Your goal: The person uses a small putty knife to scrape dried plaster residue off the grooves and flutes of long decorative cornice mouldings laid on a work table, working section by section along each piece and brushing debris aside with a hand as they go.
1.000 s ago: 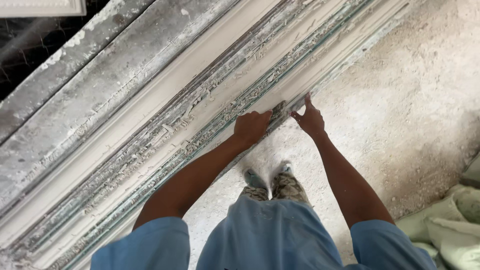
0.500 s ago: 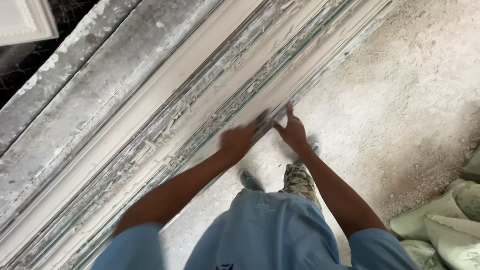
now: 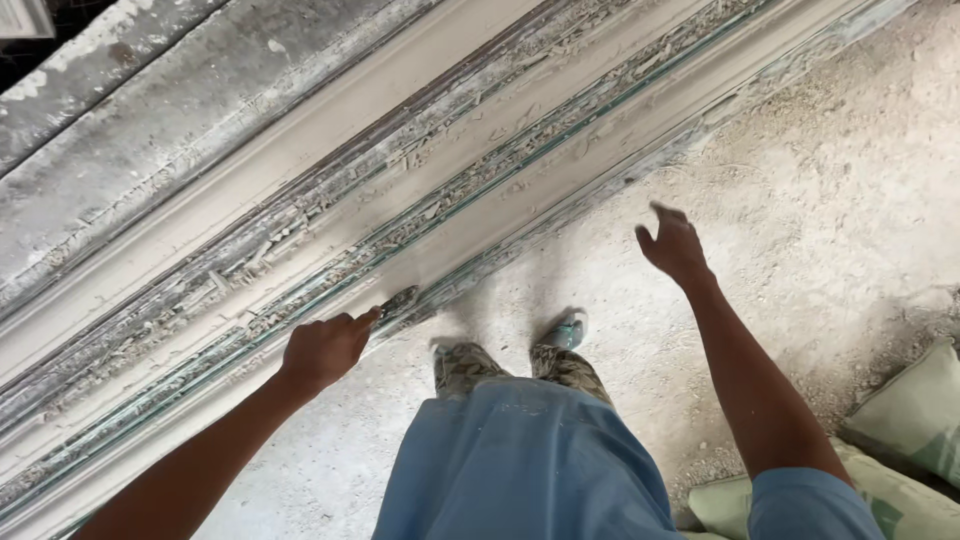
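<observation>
Dusty concrete floor (image 3: pixel 820 200); pale sacks (image 3: pixel 900 430) lying at right edge.

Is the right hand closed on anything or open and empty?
Open and empty: the right hand hangs over the dusty floor, fingers loosely spread, touching nothing. The left hand holds the scraper.

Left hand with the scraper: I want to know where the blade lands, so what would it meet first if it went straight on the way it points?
Judging by this view, the left hand aims its scraper up and right along the flaking window frame; the blade already seems to touch the frame's lowest rail, though depth is unclear.
</observation>
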